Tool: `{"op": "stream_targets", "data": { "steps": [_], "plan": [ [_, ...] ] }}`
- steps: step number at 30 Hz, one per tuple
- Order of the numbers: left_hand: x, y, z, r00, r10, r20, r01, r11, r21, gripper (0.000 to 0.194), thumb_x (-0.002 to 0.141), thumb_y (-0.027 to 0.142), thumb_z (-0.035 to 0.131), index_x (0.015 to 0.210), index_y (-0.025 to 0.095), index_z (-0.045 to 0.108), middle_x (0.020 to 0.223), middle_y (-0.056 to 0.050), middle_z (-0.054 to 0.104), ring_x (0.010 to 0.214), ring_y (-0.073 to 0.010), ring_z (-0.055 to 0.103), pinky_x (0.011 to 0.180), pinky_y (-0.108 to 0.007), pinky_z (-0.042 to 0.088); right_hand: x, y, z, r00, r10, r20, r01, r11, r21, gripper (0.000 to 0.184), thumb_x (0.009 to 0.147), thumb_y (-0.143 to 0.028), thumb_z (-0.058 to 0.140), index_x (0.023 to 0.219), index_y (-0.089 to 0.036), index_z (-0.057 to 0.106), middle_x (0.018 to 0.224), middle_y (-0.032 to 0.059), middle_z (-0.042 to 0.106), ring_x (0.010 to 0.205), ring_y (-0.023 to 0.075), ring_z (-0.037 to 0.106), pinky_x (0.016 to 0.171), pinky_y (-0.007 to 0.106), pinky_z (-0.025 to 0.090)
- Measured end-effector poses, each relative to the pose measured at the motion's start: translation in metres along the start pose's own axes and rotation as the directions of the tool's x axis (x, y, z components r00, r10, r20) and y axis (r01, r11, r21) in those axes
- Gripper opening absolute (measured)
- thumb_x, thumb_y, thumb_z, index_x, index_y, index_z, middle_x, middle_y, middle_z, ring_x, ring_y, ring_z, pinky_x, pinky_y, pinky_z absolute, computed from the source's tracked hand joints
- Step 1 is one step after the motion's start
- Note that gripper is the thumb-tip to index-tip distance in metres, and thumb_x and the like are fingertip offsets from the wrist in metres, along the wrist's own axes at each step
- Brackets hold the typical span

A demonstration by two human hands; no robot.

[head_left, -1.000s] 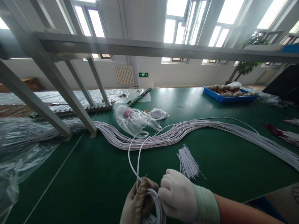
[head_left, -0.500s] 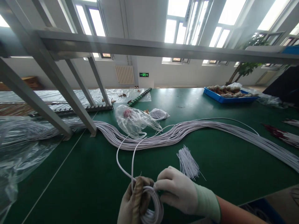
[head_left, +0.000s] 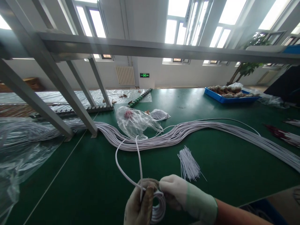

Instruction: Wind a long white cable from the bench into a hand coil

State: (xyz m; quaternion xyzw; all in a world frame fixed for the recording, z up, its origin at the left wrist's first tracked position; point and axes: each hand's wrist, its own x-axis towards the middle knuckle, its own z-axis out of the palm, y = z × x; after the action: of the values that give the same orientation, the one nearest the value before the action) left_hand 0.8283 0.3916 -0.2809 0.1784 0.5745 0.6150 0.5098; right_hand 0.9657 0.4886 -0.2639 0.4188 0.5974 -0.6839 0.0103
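My gloved left hand (head_left: 138, 204) grips a small coil of white cable (head_left: 158, 206) at the bottom edge of the view. Pressed against the coil from the right, my gloved right hand (head_left: 175, 193) pinches the cable where it joins the loops. The cable's free length (head_left: 122, 167) arcs up over the green table (head_left: 89, 175) toward a long bundle of white cables (head_left: 187, 131) that lies across the table from left to right.
A fan of short white ties (head_left: 188, 164) lies just beyond my right hand. A clear plastic bag (head_left: 134, 122) and a smaller one (head_left: 159, 114) sit by the bundle. A blue tray (head_left: 231, 95) stands far right. Grey frame legs (head_left: 70, 97) and plastic sheeting (head_left: 21, 153) fill the left.
The free loop of cable has swung left and shortened as more went onto the coil. My right hand has slid lower and closer against the coil.
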Motion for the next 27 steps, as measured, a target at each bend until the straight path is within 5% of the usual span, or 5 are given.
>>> {"op": "stream_targets", "data": {
  "steps": [3,5,8,16,27],
  "plan": [
    [0.004,0.004,0.001,0.985,-0.112,-0.134,0.107,0.993,-0.044,0.044,0.078,0.066,0.077,0.094,0.025,0.08,0.106,-0.007,0.078,0.095,-0.0277,0.069,0.07,-0.033,0.055,0.004,0.017,0.003,0.922,-0.219,-0.321,0.214,0.976,-0.049,0.033,0.104,-0.047,0.04,0.08,-0.024,0.045,0.068,-0.0034,0.044,0.056,0.0138,0.041,0.052,0.027,0.039],
    [0.009,0.009,-0.003,0.98,-0.111,-0.164,0.105,0.994,-0.041,0.043,0.082,0.065,0.073,0.097,0.025,0.08,0.107,-0.009,0.079,0.085,-0.027,0.07,0.066,-0.035,0.057,0.006,0.035,0.012,0.641,-0.608,-0.469,0.493,0.794,-0.357,0.025,0.105,-0.04,0.041,0.091,-0.023,0.053,0.079,0.0017,0.055,0.066,0.0169,0.051,0.06,0.03,0.045],
    [0.018,0.012,-0.015,0.998,-0.04,-0.046,0.043,0.996,0.074,0.036,0.069,0.052,0.088,0.093,0.025,0.081,0.097,-0.01,0.082,0.089,-0.034,0.073,0.077,-0.043,0.062,0.015,0.062,0.034,0.221,-0.964,-0.148,0.497,0.242,-0.833,0.012,0.102,-0.031,0.055,0.112,-0.026,0.06,0.09,0.0045,0.068,0.075,0.0207,0.058,0.061,0.033,0.044],
    [0.021,-0.001,-0.02,0.998,0.067,-0.001,-0.066,0.993,0.097,0.03,0.081,0.045,0.078,0.105,0.027,0.08,0.131,-0.013,0.073,0.14,-0.0413,0.054,0.12,-0.055,0.042,0.04,0.087,0.046,0.502,-0.853,-0.144,0.22,0.286,-0.933,0.01,0.095,-0.026,0.07,0.092,-0.029,0.061,0.08,0.001,0.061,0.071,0.0199,0.049,0.051,0.03,0.031],
    [0.019,0.015,-0.01,0.977,-0.202,0.07,0.205,0.978,-0.033,0.062,0.075,0.062,0.082,0.121,0.021,0.074,0.129,-0.016,0.071,0.127,-0.0419,0.06,0.109,-0.058,0.05,0.049,0.097,0.056,0.441,-0.884,-0.155,0.2,0.265,-0.943,0.032,0.099,-0.038,0.06,0.072,-0.023,0.051,0.068,0.0024,0.046,0.066,0.0189,0.038,0.046,0.03,0.02]
  ]
}}
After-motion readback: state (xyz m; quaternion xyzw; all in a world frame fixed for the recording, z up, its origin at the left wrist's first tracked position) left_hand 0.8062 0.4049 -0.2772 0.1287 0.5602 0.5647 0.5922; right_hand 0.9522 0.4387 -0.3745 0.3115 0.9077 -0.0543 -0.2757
